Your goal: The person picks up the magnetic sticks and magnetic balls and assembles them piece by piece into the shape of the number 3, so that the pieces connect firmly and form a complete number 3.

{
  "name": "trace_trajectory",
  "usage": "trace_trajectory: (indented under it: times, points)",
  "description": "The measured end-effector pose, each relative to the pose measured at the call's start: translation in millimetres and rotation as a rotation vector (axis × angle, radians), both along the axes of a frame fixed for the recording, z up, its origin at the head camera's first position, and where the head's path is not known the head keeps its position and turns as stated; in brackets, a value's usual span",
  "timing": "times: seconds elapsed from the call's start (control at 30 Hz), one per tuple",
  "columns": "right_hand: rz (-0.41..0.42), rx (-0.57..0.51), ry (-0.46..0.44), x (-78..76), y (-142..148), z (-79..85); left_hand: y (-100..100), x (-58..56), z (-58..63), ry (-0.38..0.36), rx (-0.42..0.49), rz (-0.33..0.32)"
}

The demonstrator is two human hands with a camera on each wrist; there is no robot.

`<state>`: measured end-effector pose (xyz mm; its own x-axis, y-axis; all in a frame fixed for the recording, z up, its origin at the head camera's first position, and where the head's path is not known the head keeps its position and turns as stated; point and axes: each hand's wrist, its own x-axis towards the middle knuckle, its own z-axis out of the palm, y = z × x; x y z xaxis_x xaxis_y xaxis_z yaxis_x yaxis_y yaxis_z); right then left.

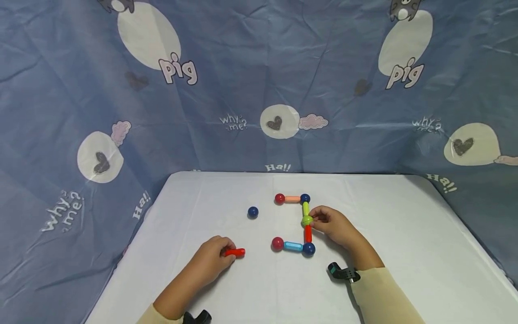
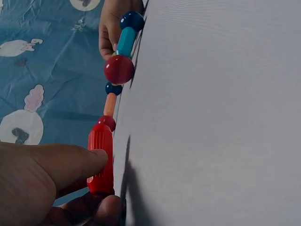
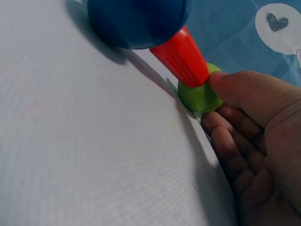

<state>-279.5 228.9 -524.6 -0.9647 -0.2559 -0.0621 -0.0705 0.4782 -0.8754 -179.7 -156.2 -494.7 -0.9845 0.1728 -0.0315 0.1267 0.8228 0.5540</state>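
Note:
My left hand (image 1: pixel 211 257) pinches a loose red rod (image 1: pixel 239 253) between thumb and fingers, above the left-middle of the table; the left wrist view shows its ribbed side under the thumb. At the assembled chain, my right hand (image 1: pixel 337 227) grips the green ball (image 3: pixel 200 96) with thumb and fingertips. From that ball a yellow-green rod (image 1: pixel 305 208) runs back to a blue ball (image 1: pixel 305 198), and another red rod (image 1: pixel 308 233) runs forward to a second blue ball (image 1: pixel 309 249). An orange rod (image 1: pixel 292 199) and a light-blue rod (image 1: pixel 293 246) branch left, each ending in a red ball.
A separate blue ball (image 1: pixel 252 212) lies on the white tabletop (image 1: pixel 202 198), left of the chain. Behind the table hangs a blue printed cloth (image 1: pixel 226 148). A black strap device (image 1: pixel 343 272) sits at the right wrist, and another (image 1: pixel 197 317) at the left.

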Motion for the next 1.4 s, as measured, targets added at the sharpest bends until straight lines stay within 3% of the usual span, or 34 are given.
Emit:
trace_trajectory:
  times: [0.33,0.7,1.07,1.4]
  points:
    - [-0.007,-0.007,-0.011,0.6,-0.4,1.3,19.2,-17.1,14.7,0.048,-0.01,-0.048]
    - [-0.02,0.028,-0.013,-0.2,-0.2,3.8,46.2,-35.0,27.6,0.033,0.002,-0.083]
    - [-0.009,0.014,-0.017,-1.1,-1.0,1.1,81.4,-52.2,32.5,0.008,0.022,-0.088]
    - [-0.007,0.013,-0.015,-1.5,0.0,1.8,105.3,-68.8,27.4,-0.008,-0.014,-0.091]
